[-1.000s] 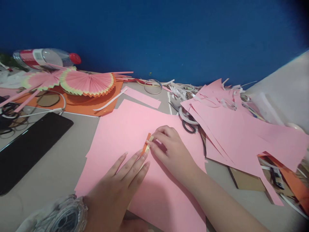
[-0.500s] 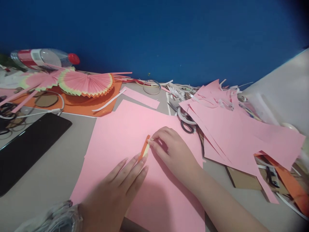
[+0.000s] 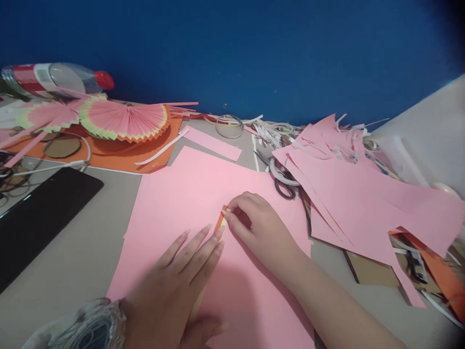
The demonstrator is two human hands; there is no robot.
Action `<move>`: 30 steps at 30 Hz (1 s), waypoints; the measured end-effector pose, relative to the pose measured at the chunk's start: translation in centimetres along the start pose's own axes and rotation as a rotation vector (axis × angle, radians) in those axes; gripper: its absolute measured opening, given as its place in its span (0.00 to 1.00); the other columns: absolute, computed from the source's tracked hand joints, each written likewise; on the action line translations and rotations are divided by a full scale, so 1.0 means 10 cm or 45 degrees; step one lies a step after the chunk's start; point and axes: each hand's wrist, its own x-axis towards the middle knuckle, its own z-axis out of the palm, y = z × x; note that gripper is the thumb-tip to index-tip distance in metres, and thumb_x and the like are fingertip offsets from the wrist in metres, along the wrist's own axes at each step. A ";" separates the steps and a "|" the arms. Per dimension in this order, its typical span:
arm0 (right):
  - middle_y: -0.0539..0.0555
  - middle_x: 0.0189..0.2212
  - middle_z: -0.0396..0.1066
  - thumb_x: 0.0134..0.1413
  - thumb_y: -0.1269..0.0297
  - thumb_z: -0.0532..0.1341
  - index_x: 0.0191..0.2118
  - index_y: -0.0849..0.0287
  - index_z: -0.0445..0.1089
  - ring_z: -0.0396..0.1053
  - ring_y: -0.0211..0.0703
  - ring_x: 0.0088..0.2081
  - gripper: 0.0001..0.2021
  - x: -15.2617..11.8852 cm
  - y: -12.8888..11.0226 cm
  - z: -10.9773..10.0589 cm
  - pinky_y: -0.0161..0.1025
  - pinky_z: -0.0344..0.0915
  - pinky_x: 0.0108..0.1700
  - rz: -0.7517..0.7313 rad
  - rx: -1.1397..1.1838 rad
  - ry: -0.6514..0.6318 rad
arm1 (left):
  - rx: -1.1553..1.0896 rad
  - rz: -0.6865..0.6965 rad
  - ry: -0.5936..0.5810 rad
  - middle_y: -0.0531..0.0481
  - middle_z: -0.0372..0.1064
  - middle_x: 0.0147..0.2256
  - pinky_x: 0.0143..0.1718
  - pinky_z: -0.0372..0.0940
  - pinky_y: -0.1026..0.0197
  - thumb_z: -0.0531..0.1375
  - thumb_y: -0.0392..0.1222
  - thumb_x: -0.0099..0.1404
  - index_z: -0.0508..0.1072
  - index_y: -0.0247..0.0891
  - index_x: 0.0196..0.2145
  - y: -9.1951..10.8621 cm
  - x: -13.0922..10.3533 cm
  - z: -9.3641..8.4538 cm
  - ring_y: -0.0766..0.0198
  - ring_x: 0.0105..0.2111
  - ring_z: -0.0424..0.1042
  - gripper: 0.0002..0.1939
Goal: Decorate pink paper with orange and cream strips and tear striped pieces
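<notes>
Pinching an orange-and-yellow strip [image 3: 220, 222] over pink paper [image 3: 163, 203] on the worktop [image 3: 90, 232]
Right hand [image 3: 259, 225] closed in a grip on the strip's far end; left hand [image 3: 183, 271] open, fingertips touching it

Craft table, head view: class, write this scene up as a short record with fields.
Left hand: fingers spread, touching an orange and pale-yellow strip
Right hand: pinching the strip's far end
Under both: large pink paper
Left side: black phone, pleated paper fan
Right side: black-handled scissors, cut pink sheets
Back left: bottle lying on its side, red cap
</notes>
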 end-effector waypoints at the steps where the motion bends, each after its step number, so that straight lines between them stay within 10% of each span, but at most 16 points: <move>1: 0.51 0.31 0.65 0.58 0.68 0.53 0.31 0.57 0.63 0.60 0.41 0.34 0.05 0.00 0.00 0.00 0.41 0.57 0.40 -0.002 -0.014 -0.002 | 0.009 0.009 -0.003 0.44 0.40 0.63 0.60 0.34 0.54 0.50 0.58 0.60 0.50 0.31 0.60 -0.01 0.00 0.00 0.56 0.62 0.38 0.37; 30: 0.50 0.30 0.65 0.58 0.65 0.53 0.31 0.57 0.62 0.61 0.40 0.33 0.06 0.02 0.02 0.03 0.38 0.58 0.36 0.065 0.043 0.079 | 0.040 0.056 -0.022 0.42 0.39 0.63 0.60 0.34 0.53 0.51 0.58 0.60 0.51 0.30 0.60 -0.03 0.00 -0.01 0.54 0.62 0.39 0.38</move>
